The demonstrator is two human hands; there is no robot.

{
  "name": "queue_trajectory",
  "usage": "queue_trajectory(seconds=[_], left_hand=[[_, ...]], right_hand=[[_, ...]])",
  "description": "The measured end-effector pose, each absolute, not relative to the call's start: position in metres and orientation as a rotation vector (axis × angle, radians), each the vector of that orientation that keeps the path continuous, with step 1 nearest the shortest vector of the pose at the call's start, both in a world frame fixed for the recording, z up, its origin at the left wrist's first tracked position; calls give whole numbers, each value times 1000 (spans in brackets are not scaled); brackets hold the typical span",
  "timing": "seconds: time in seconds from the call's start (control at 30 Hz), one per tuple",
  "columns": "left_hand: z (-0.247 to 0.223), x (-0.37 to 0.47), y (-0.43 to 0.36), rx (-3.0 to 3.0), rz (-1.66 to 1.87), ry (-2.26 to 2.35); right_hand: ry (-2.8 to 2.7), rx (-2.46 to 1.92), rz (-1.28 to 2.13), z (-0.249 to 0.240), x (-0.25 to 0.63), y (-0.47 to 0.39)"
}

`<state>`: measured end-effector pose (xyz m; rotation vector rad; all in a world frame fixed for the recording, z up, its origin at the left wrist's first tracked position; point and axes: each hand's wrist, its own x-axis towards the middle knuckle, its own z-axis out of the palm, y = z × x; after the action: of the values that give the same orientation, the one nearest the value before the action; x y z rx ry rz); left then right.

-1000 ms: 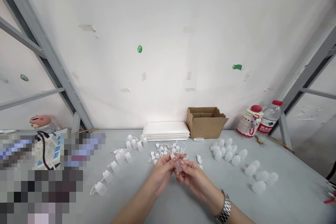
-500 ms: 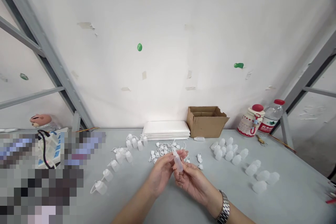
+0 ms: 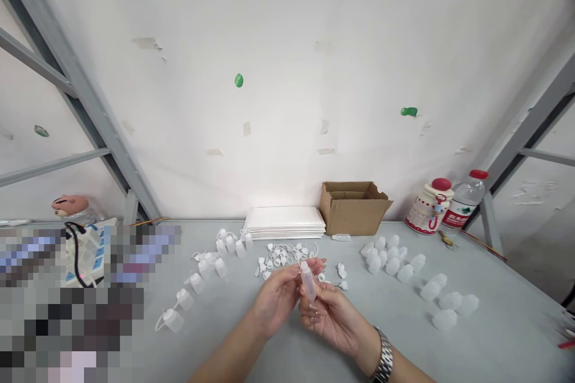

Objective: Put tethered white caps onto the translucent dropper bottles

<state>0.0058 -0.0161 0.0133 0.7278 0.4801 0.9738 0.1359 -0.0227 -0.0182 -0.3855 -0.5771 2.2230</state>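
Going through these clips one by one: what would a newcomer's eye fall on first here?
Probably the right hand at lower centre, holding a small translucent bottle, with the left hand close beside it. Next might come the red-topped jar and the clear red-capped bottle at the back right, bright against the pale wall. The open cardboard box behind the hands also stands out.

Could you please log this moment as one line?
right grip: holds small translucent plastic bottle | left grip: at bottle's top, contact unclear | beyond: white plastic caps on grey table
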Motion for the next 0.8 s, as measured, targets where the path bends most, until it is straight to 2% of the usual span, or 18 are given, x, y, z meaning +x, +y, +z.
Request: queue_trajectory(seconds=[0.13, 0.23, 0.27, 0.37, 0.5, 0.8], left_hand=[[14, -5, -3, 935, 1025, 663], [14, -27, 12, 1313, 1203, 1343], [13, -36, 16, 1471, 1168, 1619], [8, -53, 23, 1687, 687, 2144], [0, -53, 24, 1809, 386, 2192], [-7, -44, 24, 1883, 378, 2082]], right_hand=[[-548, -380, 2168, -15, 142, -17], [-511, -381, 2070, -9, 152, -9], [-502, -377, 2045, -8, 156, -7], [-490, -364, 2005, -5, 162, -3], [-516, -379, 2015, -6, 162, -4], [-528, -434, 2021, -10, 156, -6]])
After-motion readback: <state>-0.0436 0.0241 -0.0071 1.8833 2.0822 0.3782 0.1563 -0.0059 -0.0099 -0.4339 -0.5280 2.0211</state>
